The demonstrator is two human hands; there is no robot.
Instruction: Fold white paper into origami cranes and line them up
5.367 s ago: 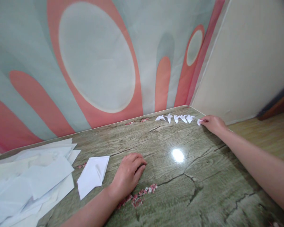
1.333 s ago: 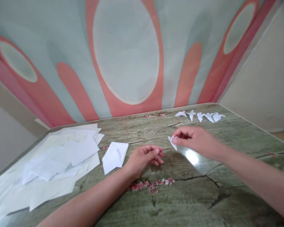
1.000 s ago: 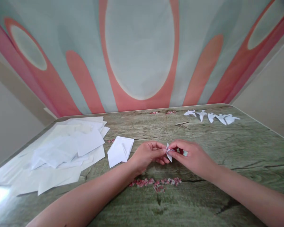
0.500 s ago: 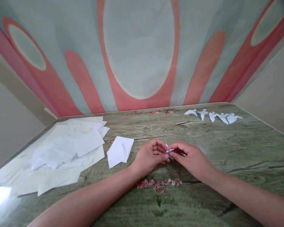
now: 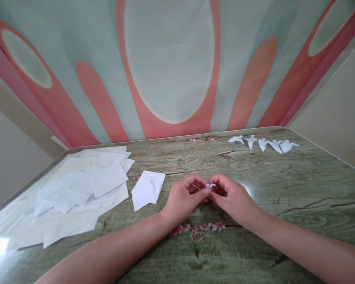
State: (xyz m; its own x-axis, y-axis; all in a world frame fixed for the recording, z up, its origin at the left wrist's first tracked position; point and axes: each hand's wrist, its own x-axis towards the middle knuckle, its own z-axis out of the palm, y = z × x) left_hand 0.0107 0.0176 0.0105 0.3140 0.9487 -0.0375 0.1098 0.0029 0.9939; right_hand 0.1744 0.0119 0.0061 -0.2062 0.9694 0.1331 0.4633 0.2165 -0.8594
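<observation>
Between my two hands, just above the middle of the table, is a small folded piece of white paper [image 5: 209, 186]. My left hand [image 5: 187, 195] pinches it from the left with thumb and fingers. From the right, my right hand [image 5: 232, 195] grips the same paper, and the fingertips of both hands nearly meet. Most of the folded paper is hidden by the fingers; a thin pointed bit shows on top. Left of my left hand lie a few folded white sheets [image 5: 144, 193], flat on the table.
A wide, untidy pile of white paper [image 5: 109, 179] covers the left of the wood-patterned table [image 5: 284, 189]. Several folded paper birds [image 5: 250, 141] stand in a row at the back right. Behind the table's far edge hangs a patterned backdrop [image 5: 177, 128].
My hands have drawn closer together around the folded paper, and the paper is turned a little, showing less between the fingers. The whole view has shifted slightly.
</observation>
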